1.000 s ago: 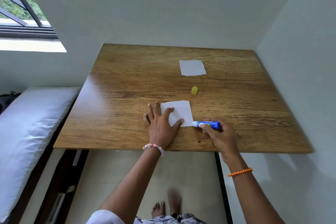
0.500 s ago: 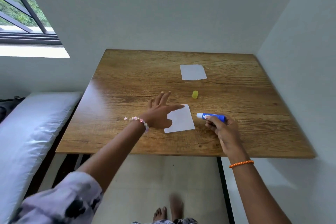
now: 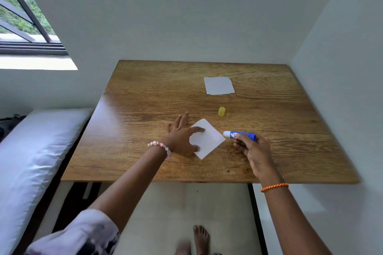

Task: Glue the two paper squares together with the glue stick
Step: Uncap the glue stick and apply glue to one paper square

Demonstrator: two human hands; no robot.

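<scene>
A white paper square (image 3: 209, 138) lies turned like a diamond near the front of the wooden table (image 3: 145, 93). My left hand (image 3: 182, 134) rests flat on its left part, thumb and forefinger spread on the sheet. My right hand (image 3: 256, 151) grips a blue glue stick (image 3: 240, 135), uncapped, its white tip pointing left just off the paper's right corner. A second white paper square (image 3: 218, 85) lies flat farther back. The yellow cap (image 3: 221, 111) stands between the two sheets.
The table sits in a corner, with walls behind and to the right. A white mattress (image 3: 31, 151) lies left of the table, below a window (image 3: 22, 18). My bare feet (image 3: 199, 238) show on the floor under the front edge.
My left hand lifted off the near paper, then came down on it again, and the sheet has turned to a diamond angle. The glue stick rose off the paper's corner and shifted right.
</scene>
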